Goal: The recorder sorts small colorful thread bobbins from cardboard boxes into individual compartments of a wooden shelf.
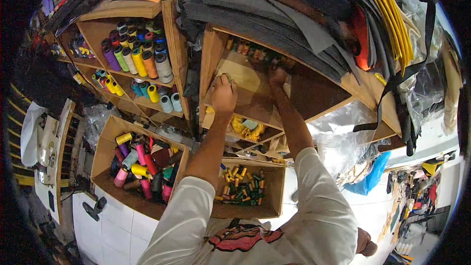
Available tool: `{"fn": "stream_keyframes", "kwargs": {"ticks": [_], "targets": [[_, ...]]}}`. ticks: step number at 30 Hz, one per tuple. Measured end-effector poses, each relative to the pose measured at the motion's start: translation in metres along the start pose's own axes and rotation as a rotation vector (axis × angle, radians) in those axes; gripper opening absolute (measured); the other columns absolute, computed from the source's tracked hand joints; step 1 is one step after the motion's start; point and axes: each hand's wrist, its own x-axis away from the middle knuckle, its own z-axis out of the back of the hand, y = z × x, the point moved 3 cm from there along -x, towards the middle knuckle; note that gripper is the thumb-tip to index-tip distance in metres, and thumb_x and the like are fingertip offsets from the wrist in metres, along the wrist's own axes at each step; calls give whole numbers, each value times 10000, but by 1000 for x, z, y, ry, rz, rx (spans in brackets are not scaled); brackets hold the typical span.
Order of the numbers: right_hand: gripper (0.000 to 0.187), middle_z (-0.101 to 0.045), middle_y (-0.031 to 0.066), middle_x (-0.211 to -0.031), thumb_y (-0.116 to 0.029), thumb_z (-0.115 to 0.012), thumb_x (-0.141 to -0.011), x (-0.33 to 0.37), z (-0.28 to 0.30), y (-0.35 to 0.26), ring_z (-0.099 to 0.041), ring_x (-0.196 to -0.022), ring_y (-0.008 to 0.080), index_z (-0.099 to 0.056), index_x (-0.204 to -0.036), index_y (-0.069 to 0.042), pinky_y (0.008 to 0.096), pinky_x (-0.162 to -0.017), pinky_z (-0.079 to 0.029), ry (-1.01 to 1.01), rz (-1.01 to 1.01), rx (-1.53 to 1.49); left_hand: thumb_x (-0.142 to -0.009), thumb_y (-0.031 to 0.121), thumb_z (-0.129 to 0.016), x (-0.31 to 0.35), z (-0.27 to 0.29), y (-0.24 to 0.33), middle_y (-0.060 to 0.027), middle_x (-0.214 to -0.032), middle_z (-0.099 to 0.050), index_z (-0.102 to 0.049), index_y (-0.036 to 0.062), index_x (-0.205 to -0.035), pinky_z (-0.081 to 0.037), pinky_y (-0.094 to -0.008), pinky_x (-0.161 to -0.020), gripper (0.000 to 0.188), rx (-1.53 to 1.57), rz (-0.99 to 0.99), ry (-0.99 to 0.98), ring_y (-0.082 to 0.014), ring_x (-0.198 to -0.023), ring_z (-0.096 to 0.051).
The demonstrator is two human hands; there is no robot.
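Both my arms reach into the upper compartment of a wooden shelf (235, 71). My left hand (224, 94) is over the left part of its board, fingers curled closed. A small greenish bit shows at the fingertips, too little to name. My right hand (277, 76) reaches deeper, toward the back right, close to a row of small thread spools (245, 48) along the back. Its fingers lie in shadow, so their grip is hidden. Below my forearms, a cardboard box (274, 186) holds many small yellow and green thread spools (240, 184).
Another cardboard box (105, 167) at left holds large thread cones (142, 159). A wooden rack (169, 29) of upright cones stands at the back left. Dark grey sheets (255, 14) are stacked on the shelf top. Yellow material (247, 126) sits in the lower compartment. Clear plastic (338, 132) hangs at right.
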Motion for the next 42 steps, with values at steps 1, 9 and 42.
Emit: {"fn": "stream_keyframes", "kwargs": {"ticks": [1, 9, 42], "targets": [[210, -547, 84, -964, -206, -530, -929, 1, 0, 3, -523, -808, 209, -553, -1013, -15, 359, -710, -456, -4, 15, 21, -963, 295, -420, 1, 1, 0, -187, -1137, -525, -443, 12, -1180, -467, -445, -836, 357, -2, 4, -4, -326, -902, -608], [202, -551, 82, -953, -192, -534, -922, -2, 1, 12, -528, -818, 213, -549, -1023, -18, 356, -729, -452, -32, 112, 128, -973, 275, -409, 2, 8, 4, -202, -1105, -522, -445, 2, -1154, -476, -449, -824, 329, -34, -65, 111, -334, -913, -595], [202, -568, 73, -909, -133, -551, -893, 25, 17, 8, -551, -858, 229, -532, -1065, -29, 344, -807, -437, -26, 521, 241, -899, 238, -524, 7, 2, 18, -144, -1006, -530, -425, 80, -1189, -550, -410, -616, 345, -22, -156, 163, -316, -765, -630]]}}
